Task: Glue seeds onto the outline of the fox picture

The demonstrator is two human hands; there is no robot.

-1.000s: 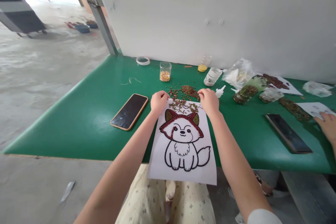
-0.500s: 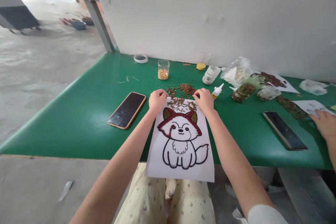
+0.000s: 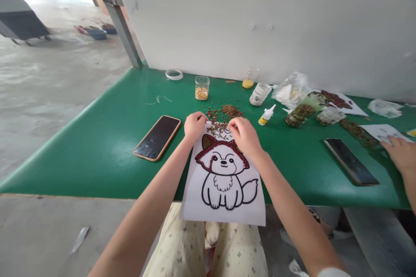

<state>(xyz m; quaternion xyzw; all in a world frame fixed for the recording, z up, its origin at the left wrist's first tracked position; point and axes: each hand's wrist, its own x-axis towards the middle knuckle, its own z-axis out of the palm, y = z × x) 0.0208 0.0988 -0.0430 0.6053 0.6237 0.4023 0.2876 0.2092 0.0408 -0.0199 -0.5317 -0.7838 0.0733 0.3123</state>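
Observation:
A paper with a fox-like animal drawing (image 3: 224,190) hangs partly over the table's front edge. Red and green beans or seeds fill its ears and the top of its head. At the paper's upper left corner, my left hand (image 3: 195,125) is closed in a pinch on the edge. My right hand (image 3: 244,136) lies over the upper right part, covering one ear, with its fingers bent together by the loose seeds (image 3: 215,130); whatever is between them is hidden. Just beyond the paper is a small seed pile (image 3: 232,111). A glue bottle (image 3: 266,115) stands right of it.
Phones lie left (image 3: 157,137) and right (image 3: 351,161) on the green table (image 3: 107,151). Behind are a cup of yellow-orange kernels (image 3: 202,88), a tape roll (image 3: 174,74) and a white-labelled jar (image 3: 260,94). Another person's hand (image 3: 400,153) touches a paper at right.
My right hand has moved left from the paper's upper right corner onto its top part, now covering the right ear. My left hand has stayed at its corner.

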